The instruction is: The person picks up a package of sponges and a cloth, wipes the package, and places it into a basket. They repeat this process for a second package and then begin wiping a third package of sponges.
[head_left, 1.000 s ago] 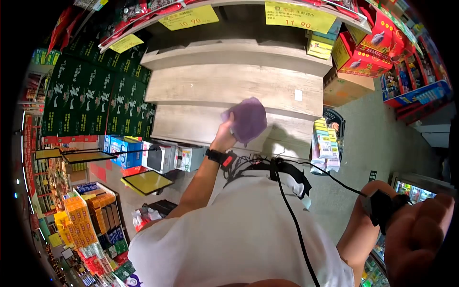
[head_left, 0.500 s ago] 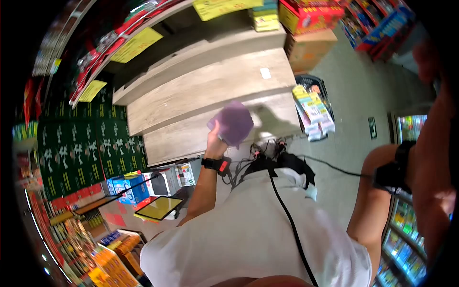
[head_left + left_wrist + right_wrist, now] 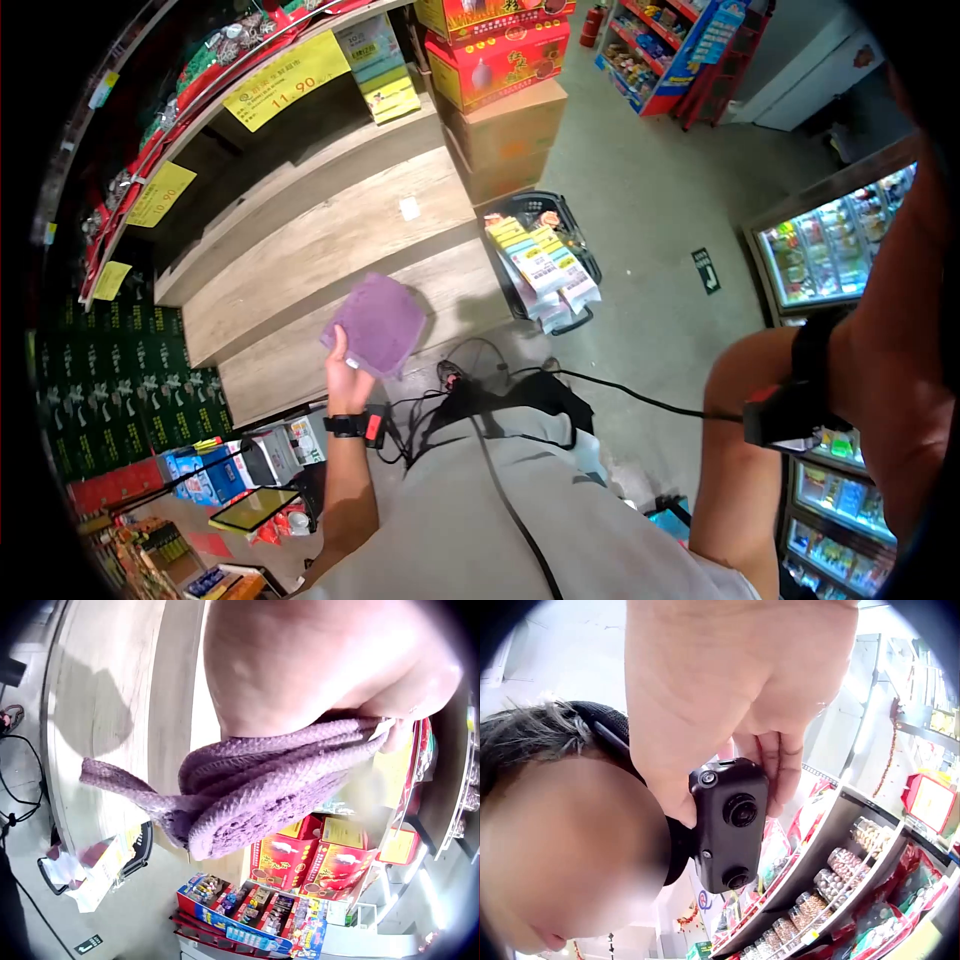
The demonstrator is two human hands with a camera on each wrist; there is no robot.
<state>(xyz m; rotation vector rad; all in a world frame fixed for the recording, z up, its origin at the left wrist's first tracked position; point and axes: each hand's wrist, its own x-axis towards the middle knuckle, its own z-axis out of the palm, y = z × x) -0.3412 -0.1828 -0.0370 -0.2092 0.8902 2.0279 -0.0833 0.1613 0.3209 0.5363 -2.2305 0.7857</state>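
The left hand (image 3: 350,386) grips a folded purple cloth (image 3: 376,326) by its edge, above the lower wooden shelf (image 3: 290,372). In the left wrist view the cloth (image 3: 262,802) hangs in layers below the hand (image 3: 322,667), with a strip sticking out to one side; most fingers are hidden. Raised beside the head, the right hand (image 3: 742,682) holds a black camera (image 3: 731,825) between thumb and fingers. In the head view the right forearm fills the right edge.
A dark basket (image 3: 590,262) with packets stands on the floor right of the shelves. Red boxes (image 3: 500,65) sit on cartons (image 3: 510,130) behind it. Green cartons (image 3: 120,375) are at the left. Cables (image 3: 640,398) cross near the body; glass-fronted coolers (image 3: 820,260) line the right side.
The head view has swung rightward, bringing the basket and coolers further in. The left hand still holds the cloth, which appears lower and further left. The right arm stays raised at the right edge.
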